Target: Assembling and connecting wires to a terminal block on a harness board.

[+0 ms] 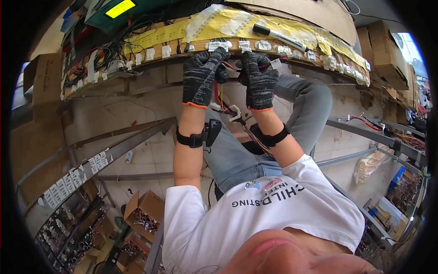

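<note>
Both my hands wear dark grey knit gloves with orange cuffs and work at the front edge of a wooden board [175, 49]. My left hand [201, 78] is closed around wires of a wiring harness [221, 93], its fingertips against a white connector holder [220, 45]. Beside it, my right hand [259, 81] is closed on wires of the same harness, fingertips just below another white holder [245, 45]. A white plug [276, 64] sticks out to the right of that hand. Lower down, a white connector [235, 112] hangs among coloured wires between my forearms. The gloves hide the exact grip.
More white holders [263, 45] line the board's edge, below yellow tape [169, 33]. A marker [279, 37] lies there. Tangled wires [98, 59] and a device with a lit yellow screen [120, 8] are at the left. Metal rails [132, 132] and cardboard boxes [145, 214] stand below.
</note>
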The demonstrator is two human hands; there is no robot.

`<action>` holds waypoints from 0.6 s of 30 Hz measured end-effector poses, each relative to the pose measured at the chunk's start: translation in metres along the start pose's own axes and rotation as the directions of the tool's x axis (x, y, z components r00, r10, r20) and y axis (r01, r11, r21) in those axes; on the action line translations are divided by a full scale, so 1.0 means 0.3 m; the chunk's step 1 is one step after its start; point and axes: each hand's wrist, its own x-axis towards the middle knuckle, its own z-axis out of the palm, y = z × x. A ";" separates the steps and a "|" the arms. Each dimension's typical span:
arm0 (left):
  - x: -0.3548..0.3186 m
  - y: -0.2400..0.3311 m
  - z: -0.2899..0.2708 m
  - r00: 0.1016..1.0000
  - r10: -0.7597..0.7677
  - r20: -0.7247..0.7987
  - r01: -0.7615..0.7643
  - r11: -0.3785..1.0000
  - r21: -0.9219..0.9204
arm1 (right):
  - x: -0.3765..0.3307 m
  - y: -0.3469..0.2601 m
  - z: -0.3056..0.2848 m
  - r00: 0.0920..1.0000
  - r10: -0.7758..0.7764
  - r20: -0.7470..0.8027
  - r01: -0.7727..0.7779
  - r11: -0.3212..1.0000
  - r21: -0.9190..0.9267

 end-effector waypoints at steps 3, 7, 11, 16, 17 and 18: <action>-0.009 0.017 0.005 1.000 -0.017 -0.014 0.017 0.998 0.064 | -0.005 -0.008 0.005 1.000 0.011 -0.002 -0.011 1.000 0.001; -0.008 0.020 0.003 0.999 -0.033 -0.013 0.034 0.997 0.069 | -0.001 0.025 -0.005 1.000 -0.022 0.016 0.022 0.999 -0.029; 0.000 0.010 -0.013 0.999 -0.027 0.026 0.025 0.997 0.077 | -0.006 0.028 0.010 0.999 -0.037 -0.010 0.038 0.999 0.018; 0.000 0.013 -0.011 0.999 -0.010 0.034 0.007 0.998 0.065 | -0.014 0.024 0.022 0.998 -0.006 -0.060 0.006 1.000 0.007; 0.000 0.014 -0.011 0.999 -0.014 0.040 0.011 0.998 0.059 | -0.014 0.026 0.023 0.998 -0.011 -0.063 0.012 1.000 0.006; -0.002 0.015 -0.012 0.999 -0.014 0.040 0.011 0.998 0.058 | -0.017 0.027 0.026 0.998 -0.015 -0.065 0.016 1.000 0.004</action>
